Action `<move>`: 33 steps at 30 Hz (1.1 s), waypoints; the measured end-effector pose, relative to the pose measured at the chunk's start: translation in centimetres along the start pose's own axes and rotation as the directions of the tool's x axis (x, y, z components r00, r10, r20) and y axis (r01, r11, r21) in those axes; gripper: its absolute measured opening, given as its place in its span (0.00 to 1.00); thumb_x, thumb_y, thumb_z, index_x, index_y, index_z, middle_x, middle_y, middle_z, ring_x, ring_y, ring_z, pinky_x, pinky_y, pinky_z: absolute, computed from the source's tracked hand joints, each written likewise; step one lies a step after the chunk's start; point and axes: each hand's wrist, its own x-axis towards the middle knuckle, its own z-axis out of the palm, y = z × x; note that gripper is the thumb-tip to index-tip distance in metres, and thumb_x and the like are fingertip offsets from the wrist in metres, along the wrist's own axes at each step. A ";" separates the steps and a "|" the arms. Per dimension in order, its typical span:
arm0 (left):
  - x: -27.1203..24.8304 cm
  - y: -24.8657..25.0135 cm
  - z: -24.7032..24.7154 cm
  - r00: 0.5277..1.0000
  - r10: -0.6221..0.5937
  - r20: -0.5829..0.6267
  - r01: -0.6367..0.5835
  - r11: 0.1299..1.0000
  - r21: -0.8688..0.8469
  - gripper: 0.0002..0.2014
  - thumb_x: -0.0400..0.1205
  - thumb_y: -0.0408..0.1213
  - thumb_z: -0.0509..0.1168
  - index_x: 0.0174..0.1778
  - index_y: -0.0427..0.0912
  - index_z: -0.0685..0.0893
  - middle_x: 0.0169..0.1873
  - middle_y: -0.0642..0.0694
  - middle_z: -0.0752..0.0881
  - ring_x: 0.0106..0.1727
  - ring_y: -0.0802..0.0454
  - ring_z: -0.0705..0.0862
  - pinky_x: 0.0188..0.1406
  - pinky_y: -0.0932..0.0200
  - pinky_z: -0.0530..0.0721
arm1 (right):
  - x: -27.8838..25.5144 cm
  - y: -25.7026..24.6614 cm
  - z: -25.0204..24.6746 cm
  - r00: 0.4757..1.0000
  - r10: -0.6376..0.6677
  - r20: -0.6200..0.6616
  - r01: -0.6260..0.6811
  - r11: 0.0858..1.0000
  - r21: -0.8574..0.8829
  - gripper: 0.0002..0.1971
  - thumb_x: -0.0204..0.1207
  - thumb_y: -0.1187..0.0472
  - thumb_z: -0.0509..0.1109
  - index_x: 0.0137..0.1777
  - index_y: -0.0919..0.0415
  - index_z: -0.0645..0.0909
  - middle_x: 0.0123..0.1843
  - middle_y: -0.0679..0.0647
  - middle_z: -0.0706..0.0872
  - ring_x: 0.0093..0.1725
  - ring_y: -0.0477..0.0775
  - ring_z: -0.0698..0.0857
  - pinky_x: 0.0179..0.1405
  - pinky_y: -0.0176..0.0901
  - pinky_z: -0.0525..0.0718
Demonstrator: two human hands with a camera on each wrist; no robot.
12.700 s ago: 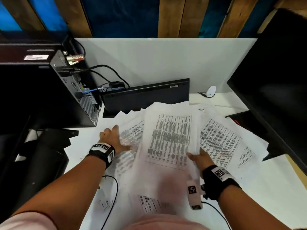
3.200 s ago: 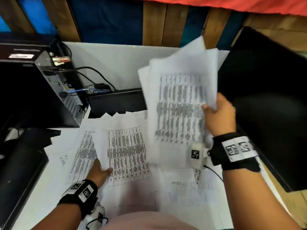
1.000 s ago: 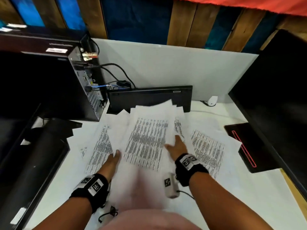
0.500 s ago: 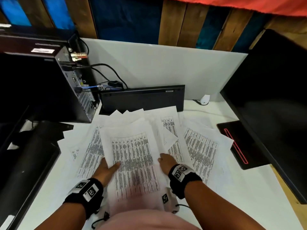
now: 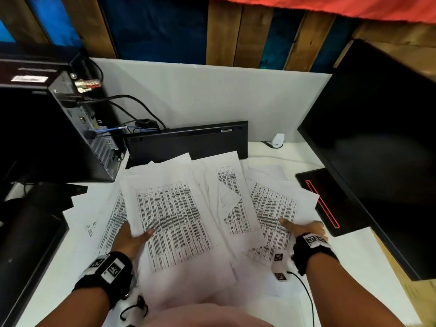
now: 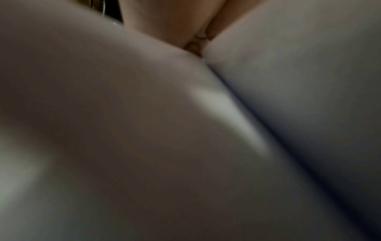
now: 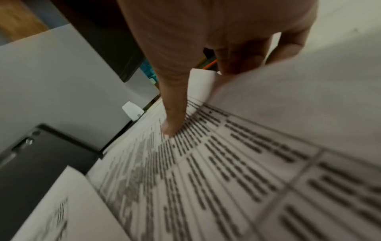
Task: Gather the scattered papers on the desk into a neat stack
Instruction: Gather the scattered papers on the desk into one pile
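Centrally, on the white desk point(image 5: 368, 260), lie the papers point(image 5: 231, 208): white sheets printed with dense black tables, overlapping in a loose fan that spreads from the computer tower point(image 5: 70, 128) at the left toward the black pad point(image 5: 330, 199) with a red line at the right. Behind them stands a black keyboard point(image 5: 186, 140) propped against the white divider point(image 5: 212, 95); a large dark monitor point(image 5: 382, 147) fills the right side.

The biggest sheet point(image 5: 172, 223) lies uppermost at centre-left, its near end raised toward the person. The left hand point(image 5: 131, 239) holds this sheet at its left edge, thumb laid on the printed face and fingers hidden beneath it; other sheets fan out on the desk to the left of the hand. The left wrist view shows only blurred paper surfaces pressed close about the hand point(image 6: 185, 24).

The right hand point(image 5: 304, 228) rests at the right margin of the fan. Its thumb point(image 7: 175, 114) is stretched out flat on a printed sheet point(image 7: 226, 171), while the other fingers point(image 7: 243, 55) are tucked under the lifted edge of a sheet point(image 7: 299, 101) lying further right, so the paper sits between thumb and fingers. Whether the fingers actually clamp it cannot be told. Both wrists carry black bands with square printed markers.

A small white plug point(image 5: 278, 140) sits at the foot of the divider.
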 end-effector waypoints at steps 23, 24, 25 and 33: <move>-0.3 1.3 0.3 0.972 -0.149 0.182 0.064 0.912 0.405 0.42 0.79 0.23 0.63 0.84 0.44 0.45 0.83 0.41 0.58 0.82 0.41 0.60 0.79 0.48 0.60 | -13.4 -11.8 -12.6 0.533 -0.703 -0.472 0.846 0.422 0.326 0.09 0.76 0.66 0.68 0.55 0.59 0.84 0.43 0.53 0.85 0.43 0.50 0.83 0.39 0.36 0.78; -0.2 1.2 0.3 0.974 -0.139 0.181 0.057 0.915 0.400 0.40 0.79 0.23 0.62 0.83 0.44 0.48 0.80 0.42 0.63 0.80 0.41 0.64 0.77 0.49 0.63 | -13.4 -11.9 -10.5 0.570 -0.733 -0.371 0.820 0.478 0.315 0.11 0.76 0.67 0.68 0.57 0.60 0.83 0.43 0.54 0.84 0.43 0.52 0.83 0.40 0.39 0.78; -0.4 1.3 0.2 0.975 -0.134 0.177 0.053 0.914 0.403 0.36 0.80 0.22 0.61 0.82 0.41 0.52 0.77 0.44 0.68 0.77 0.41 0.68 0.73 0.52 0.66 | -13.3 -12.0 -7.8 0.609 -0.748 -0.262 0.787 0.528 0.321 0.12 0.76 0.69 0.68 0.58 0.62 0.83 0.42 0.56 0.85 0.42 0.54 0.83 0.41 0.43 0.81; -1.4 1.3 1.4 0.986 -0.098 0.137 0.056 0.957 0.284 0.31 0.85 0.50 0.56 0.80 0.38 0.59 0.78 0.43 0.68 0.79 0.42 0.67 0.79 0.46 0.62 | -13.6 -8.5 9.4 0.719 -0.586 0.373 0.557 0.807 0.194 0.27 0.79 0.63 0.69 0.76 0.64 0.66 0.75 0.63 0.74 0.72 0.62 0.76 0.69 0.46 0.74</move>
